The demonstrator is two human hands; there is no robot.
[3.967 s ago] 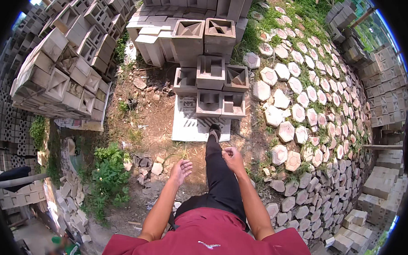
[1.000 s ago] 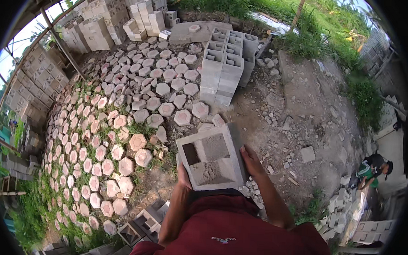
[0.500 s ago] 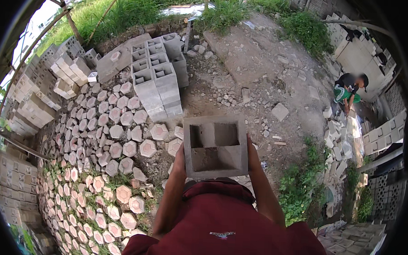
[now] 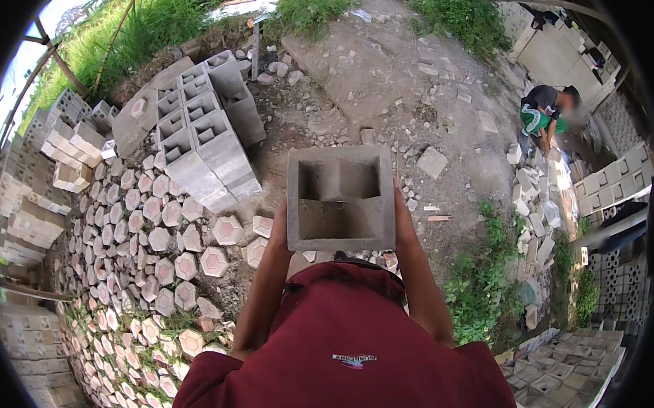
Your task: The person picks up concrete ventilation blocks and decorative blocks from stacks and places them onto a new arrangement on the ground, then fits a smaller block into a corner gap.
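Observation:
A grey hollow concrete block point(image 4: 340, 245) is held out in front of my chest, its hollow face turned up toward me. Inside it are two smaller recesses at the far side and one wide recess at the near side. My left hand point(image 4: 280, 227) presses against the block's left side, and my right hand point(image 4: 399, 222) grips the right side; most fingers of both are hidden by the block. Beyond it to the left stands a stack of similar hollow concrete blocks point(image 4: 215, 166), several blocks high, apart from the one I hold.
Hexagonal pavers point(image 4: 172, 213) cover the ground at left. More block stacks point(image 4: 38, 217) line the left edge. A person point(image 4: 546, 115) bends over at the far right, beside a rubble pile point(image 4: 534, 224). Low green plants point(image 4: 476, 294) grow at right; a wooden post point(image 4: 255, 51) stands behind the stack.
My view has turned slightly right, so the block stack appears further left. The held block has risen a little and sits further from my body, still between both hands.

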